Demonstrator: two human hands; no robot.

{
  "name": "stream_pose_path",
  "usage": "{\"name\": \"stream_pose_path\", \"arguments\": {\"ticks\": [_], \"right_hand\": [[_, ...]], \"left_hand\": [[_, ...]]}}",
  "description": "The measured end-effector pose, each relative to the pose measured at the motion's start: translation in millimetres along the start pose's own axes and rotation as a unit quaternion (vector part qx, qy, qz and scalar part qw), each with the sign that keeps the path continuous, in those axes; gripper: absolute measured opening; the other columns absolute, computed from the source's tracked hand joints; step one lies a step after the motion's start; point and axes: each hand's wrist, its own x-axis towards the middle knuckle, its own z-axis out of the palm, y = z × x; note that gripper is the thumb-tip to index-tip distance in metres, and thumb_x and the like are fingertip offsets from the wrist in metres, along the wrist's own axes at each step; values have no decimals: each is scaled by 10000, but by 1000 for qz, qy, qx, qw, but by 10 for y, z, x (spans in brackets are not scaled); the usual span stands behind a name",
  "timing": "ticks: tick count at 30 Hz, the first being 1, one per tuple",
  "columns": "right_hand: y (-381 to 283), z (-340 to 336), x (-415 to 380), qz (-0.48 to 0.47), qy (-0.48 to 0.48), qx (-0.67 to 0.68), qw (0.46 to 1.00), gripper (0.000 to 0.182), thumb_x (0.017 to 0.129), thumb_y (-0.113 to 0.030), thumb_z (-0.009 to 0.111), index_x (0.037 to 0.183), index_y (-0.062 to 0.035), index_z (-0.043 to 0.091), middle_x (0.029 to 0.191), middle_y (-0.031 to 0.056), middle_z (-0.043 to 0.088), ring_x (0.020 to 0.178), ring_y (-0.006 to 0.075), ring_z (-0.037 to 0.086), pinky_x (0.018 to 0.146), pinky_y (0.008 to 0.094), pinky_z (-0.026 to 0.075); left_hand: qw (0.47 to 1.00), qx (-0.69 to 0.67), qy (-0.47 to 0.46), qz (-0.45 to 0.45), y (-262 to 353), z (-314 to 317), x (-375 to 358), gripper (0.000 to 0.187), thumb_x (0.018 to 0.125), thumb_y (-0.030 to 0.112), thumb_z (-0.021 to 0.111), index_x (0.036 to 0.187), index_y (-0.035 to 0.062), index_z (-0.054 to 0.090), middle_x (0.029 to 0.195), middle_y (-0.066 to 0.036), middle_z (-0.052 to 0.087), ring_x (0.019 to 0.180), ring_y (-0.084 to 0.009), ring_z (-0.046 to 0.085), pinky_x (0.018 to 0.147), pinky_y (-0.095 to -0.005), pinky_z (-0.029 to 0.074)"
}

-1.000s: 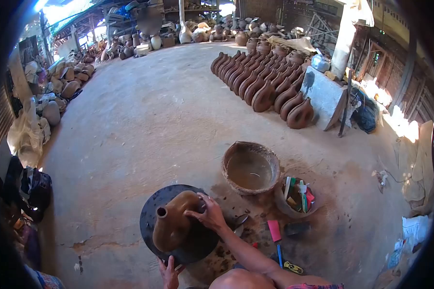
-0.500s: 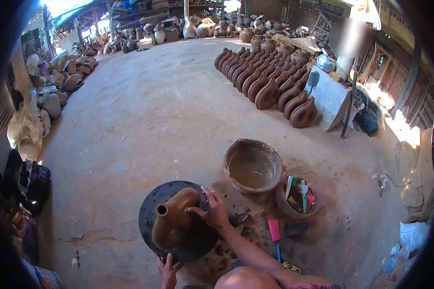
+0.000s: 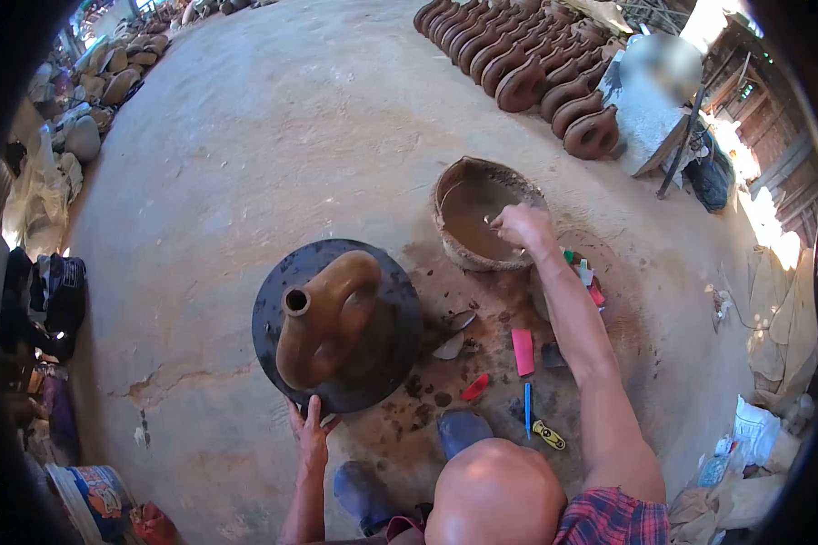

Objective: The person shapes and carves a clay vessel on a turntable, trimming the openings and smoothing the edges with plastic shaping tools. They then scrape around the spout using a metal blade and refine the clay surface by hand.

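Observation:
A brown wet clay vessel (image 3: 293,350), ring-shaped with a short round spout, stands on a dark round turntable (image 3: 393,350). My left hand (image 3: 312,427) is at the turntable's near edge, fingers apart, touching or almost touching the rim. My right hand (image 3: 521,225) reaches over a rough clay basin (image 3: 447,238) of murky water. Its fingers are bent together at the water's surface; a small pale bit shows at their tips, too small to name.
Beside the basin, my forearm partly covers a bowl of tools (image 3: 541,295). A pink block (image 3: 523,351), red piece (image 3: 474,386), blue stick (image 3: 527,409) and yellow-black tool (image 3: 548,435) lie nearby. Rows of ring-shaped clay vessels (image 3: 523,84) stand at the back right.
My right hand has left the vessel and moved right to the basin. My left hand stays at the turntable's near edge. The view has tilted down.

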Motion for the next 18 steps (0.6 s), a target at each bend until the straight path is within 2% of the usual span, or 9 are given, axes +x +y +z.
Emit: {"name": "stream_pose_path", "arguments": {"ticks": [2, 4, 5, 6, 7, 9, 11, 13, 18], "right_hand": [[-59, -116, -61, 14, 20, 22, 999, 326, 881, -201, 680, 1149, -319, 822, 1165, 97, 786, 1104, 321, 749, 939, 460, 606], [-144, -187, -133, -20, 62, 43, 997, 220, 901, -209, 668, 1050, -214, 830, 1095, 154, 780, 1033, 356, 751, 882, 489, 609], [-207, -226, -221, -47, 176, 53, 982, 205, 945, -231, 636, 931, -89, 784, 989, 211, 754, 926, 402, 738, 820, 527, 597], [-320, -179, -320, 3, 282, 81, 956, 198, 970, -202, 628, 902, -41, 721, 922, 202, 711, 910, 404, 713, 803, 526, 585], [-464, -150, -510, -1, 264, 90, 960, 198, 970, -202, 628, 902, -41, 721, 922, 202, 711, 910, 404, 713, 803, 526, 585], [-807, -194, -868, -68, 397, 210, 891, 120, 976, -157, 642, 955, -63, 713, 900, 153, 663, 939, 385, 687, 828, 500, 585], [-1207, 20, -1175, -162, 320, 320, 877, 90, 978, -164, 680, 1023, -88, 693, 949, 118, 631, 983, 356, 663, 826, 474, 582], [-1497, 444, -1334, -234, 234, 291, 898, 150, 964, -204, 717, 1056, -88, 696, 990, 95, 645, 986, 324, 660, 817, 445, 559], [-2125, 708, -1551, -266, 183, 279, 904, 517, 973, -235, 727, 1474, -191, 605, 950, 76, 614, 931, 290, 621, 748, 416, 558]], "left_hand": [[1000, 10, 21, -8, -27, 24, 20, 685, 1062, 315, 646, 1635, 236, 280, 1513, -87, 504, 1288, -307, 610, 916, -520, 600], [1000, 14, -10, 1, -54, -49, 29, 677, 1067, 308, 641, 1632, 239, 276, 1502, -88, 512, 1288, -301, 608, 907, -514, 602], [1000, 9, -6, 5, -38, -25, 1, 671, 1068, 309, 639, 1628, 246, 275, 1500, -86, 514, 1289, -289, 606, 898, -507, 605], [1000, 17, 12, 8, -109, -48, 44, 661, 1070, 309, 637, 1624, 252, 281, 1495, -77, 520, 1270, -276, 620, 890, -503, 607], [999, 27, 27, -3, -115, -89, 2, 661, 1070, 309, 637, 1624, 252, 281, 1495, -77, 520, 1270, -276, 620, 890, -503, 607], [1000, 1, -2, 0, -66, -29, 42, 736, 1060, 266, 658, 1659, 284, 231, 1521, -56, 485, 1273, -280, 604, 891, -505, 620], [1000, 10, -3, -11, -32, -22, 8, 741, 1060, 270, 658, 1661, 286, 224, 1533, -56, 476, 1273, -279, 606, 895, -508, 620], [1000, 11, -6, -13, -32, -23, 32, 747, 1061, 274, 658, 1664, 287, 218, 1544, -56, 468, 1272, -279, 608, 899, -510, 620], [1000, 10, -1, -13, -44, -24, 46, 727, 1068, 274, 647, 1657, 296, 222, 1530, -64, 475, 1252, -278, 623, 895, -509, 620]]}}
